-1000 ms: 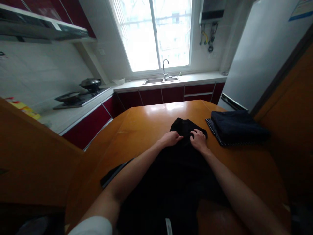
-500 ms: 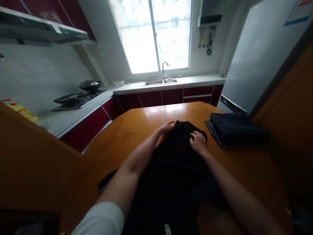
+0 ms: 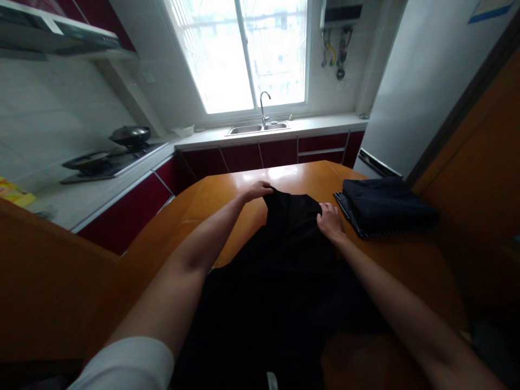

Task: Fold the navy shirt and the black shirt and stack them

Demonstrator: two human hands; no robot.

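Note:
A black garment (image 3: 280, 281) lies spread over the wooden table, its far end narrowing between my two hands. My left hand (image 3: 258, 190) pinches the far left corner and stretches it out to the left. On the opposite side my right hand (image 3: 330, 221) grips the far right edge, fingers curled over the cloth. A small white tag (image 3: 272, 381) shows at the near end of the garment. Its exact type of clothing cannot be made out.
A folded stack of dark clothes (image 3: 385, 208) sits on the right of the wooden table (image 3: 227, 195). Beyond are a counter with a sink (image 3: 255, 129), a stove with pans (image 3: 130, 136) at left and a fridge (image 3: 430, 81) at right.
My left hand has moved left and away from me, pulling the corner out so the far end is wider and flatter. The right hand has shifted to the garment's edge. The view has tilted slightly.

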